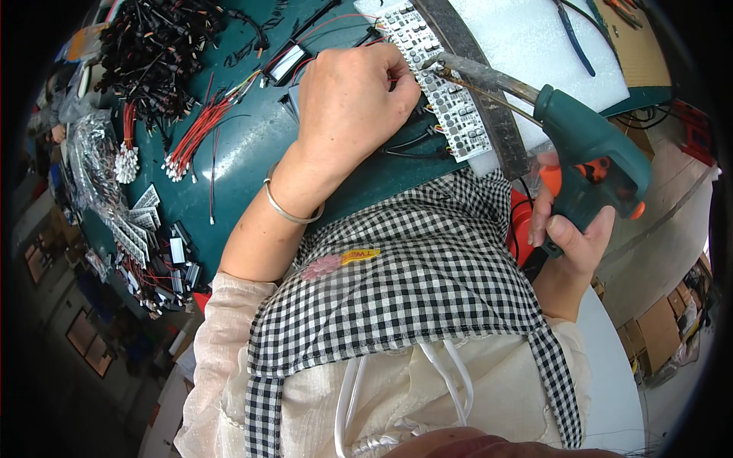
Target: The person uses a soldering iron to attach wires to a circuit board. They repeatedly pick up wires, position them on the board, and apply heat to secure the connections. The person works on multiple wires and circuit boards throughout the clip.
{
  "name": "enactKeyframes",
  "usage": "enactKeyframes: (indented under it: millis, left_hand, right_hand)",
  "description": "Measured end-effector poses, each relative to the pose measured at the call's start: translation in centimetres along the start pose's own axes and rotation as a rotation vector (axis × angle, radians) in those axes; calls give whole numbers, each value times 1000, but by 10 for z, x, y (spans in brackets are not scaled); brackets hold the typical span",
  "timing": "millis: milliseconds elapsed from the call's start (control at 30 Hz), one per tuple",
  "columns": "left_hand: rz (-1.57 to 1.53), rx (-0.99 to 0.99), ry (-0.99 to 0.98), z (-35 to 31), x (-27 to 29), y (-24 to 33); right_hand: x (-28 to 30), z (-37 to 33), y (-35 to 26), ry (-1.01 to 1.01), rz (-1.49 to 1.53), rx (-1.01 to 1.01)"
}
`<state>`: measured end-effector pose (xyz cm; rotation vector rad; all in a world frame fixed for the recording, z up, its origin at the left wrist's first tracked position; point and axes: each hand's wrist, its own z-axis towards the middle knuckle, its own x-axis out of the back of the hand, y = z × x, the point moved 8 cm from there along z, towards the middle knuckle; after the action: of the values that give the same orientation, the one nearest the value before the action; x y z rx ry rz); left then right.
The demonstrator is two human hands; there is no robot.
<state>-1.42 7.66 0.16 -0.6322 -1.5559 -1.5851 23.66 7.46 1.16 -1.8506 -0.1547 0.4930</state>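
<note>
My right hand (569, 233) is wrapped round the handle of a green soldering gun (588, 141) with orange parts. The gun's long metal barrel and a thin tube beside it point left, with the tip over a white circuit board panel (462, 126). My left hand (359, 95) is closed in a pinch at the panel's left edge; its fingertips are mostly hidden, and I cannot make out what they hold. Black-sleeved cables (408, 143) lead to the panel's left edge below that hand. A dark flat bar (496, 114) lies along the panel's right side.
A white foam sheet (534, 46) lies under the bar, with blue-handled pliers (576, 46) on it. On the green table (248, 164) are a heap of black cables (156, 53), red wires with white connectors (198, 137), and several small boards (134, 233) at the left.
</note>
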Motion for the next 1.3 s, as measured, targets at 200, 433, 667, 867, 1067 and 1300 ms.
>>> enactKeyframes:
  millis: [200,433,667,867,1067,1300]
  left_hand:
    - [15,12,-14,-1,1,0]
    - [55,-41,-15,-5,6,6]
    - [126,-154,-37,-26,62,6]
    - [49,-52,-153,-39,72,-27]
    - [-75,-20,107,28,96,-54]
    - [303,-11,319,116,69,-108]
  right_hand:
    - [-1,5,-8,-3,22,42]
    - [-1,8,-17,-53,-31,103]
    - [8,8,-24,-85,14,154]
    - [7,12,-29,-83,60,208]
    - [2,16,-35,-132,58,251]
    - [-7,12,-34,-102,154,304]
